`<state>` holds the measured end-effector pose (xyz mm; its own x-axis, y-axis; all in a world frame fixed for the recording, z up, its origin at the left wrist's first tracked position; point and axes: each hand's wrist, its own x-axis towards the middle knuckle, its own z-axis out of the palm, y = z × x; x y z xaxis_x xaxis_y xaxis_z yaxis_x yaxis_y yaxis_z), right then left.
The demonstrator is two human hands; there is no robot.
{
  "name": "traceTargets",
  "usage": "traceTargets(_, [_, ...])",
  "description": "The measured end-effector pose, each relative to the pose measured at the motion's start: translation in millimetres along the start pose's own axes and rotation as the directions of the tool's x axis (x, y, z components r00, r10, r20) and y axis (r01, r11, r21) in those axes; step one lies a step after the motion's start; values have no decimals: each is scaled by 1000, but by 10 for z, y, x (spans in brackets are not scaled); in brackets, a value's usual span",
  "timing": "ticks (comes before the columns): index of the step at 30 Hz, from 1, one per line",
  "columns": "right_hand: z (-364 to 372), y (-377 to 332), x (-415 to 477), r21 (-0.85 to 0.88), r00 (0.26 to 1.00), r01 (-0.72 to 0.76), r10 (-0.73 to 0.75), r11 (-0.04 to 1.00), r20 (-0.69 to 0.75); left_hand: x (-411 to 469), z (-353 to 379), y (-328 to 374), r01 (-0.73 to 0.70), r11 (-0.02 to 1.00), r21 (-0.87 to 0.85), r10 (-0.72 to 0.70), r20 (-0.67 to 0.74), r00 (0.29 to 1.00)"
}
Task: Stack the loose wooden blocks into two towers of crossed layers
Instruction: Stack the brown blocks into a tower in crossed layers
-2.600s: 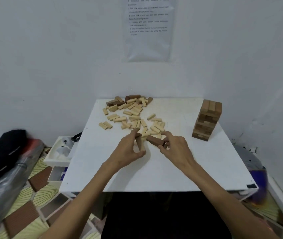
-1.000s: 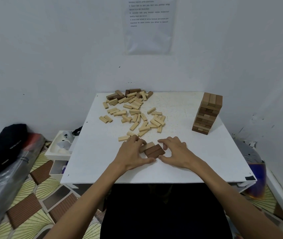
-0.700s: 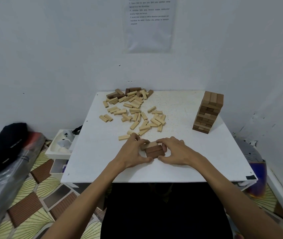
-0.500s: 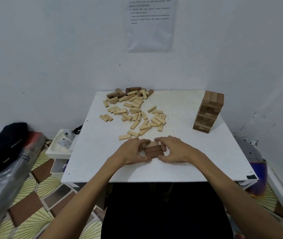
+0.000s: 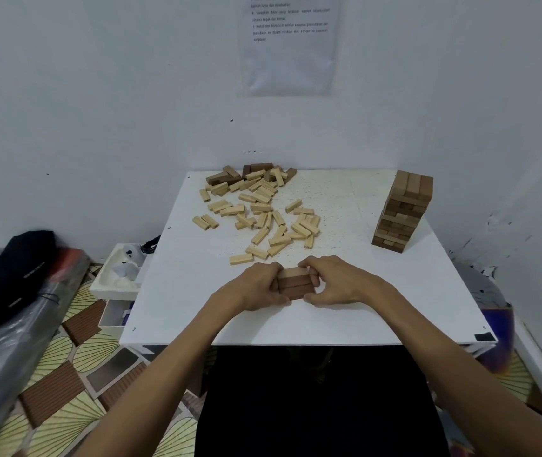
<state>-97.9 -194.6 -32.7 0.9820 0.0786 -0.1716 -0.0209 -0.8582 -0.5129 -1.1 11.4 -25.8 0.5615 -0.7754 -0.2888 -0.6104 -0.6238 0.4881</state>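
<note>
Three blocks, one pale and two dark brown, lie side by side as a flat row point(image 5: 294, 283) near the front middle of the white table point(image 5: 362, 311). My left hand point(image 5: 256, 286) grips the row's left end and my right hand point(image 5: 332, 282) grips its right end, fingers curled round the blocks. Several loose pale blocks point(image 5: 263, 212) lie scattered behind, with a few dark ones point(image 5: 256, 169) at the back edge. A finished tower of crossed layers point(image 5: 403, 211) stands at the right.
A wall closes the back and right of the table. On the floor to the left sit a white tray point(image 5: 119, 275), a black cap point(image 5: 15, 268) and a plastic bag point(image 5: 2, 351). A small black tape mark point(image 5: 482, 337) is at the front right corner.
The hands set the three blocks flat, then turned the skewed row square and pressed it together from both ends. The loose pile and tower have not moved.
</note>
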Motion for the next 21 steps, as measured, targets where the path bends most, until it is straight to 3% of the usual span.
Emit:
traceTargets(7, [-6,10,3,-5,1000,1,-1,1000,30,39,-21,3,-2,999,48,-1,57,998])
traceTargets(21, [-57,-9,-23,18,998,-29,28,999,62,31,-46,-44,-59,996,68,56,43,998])
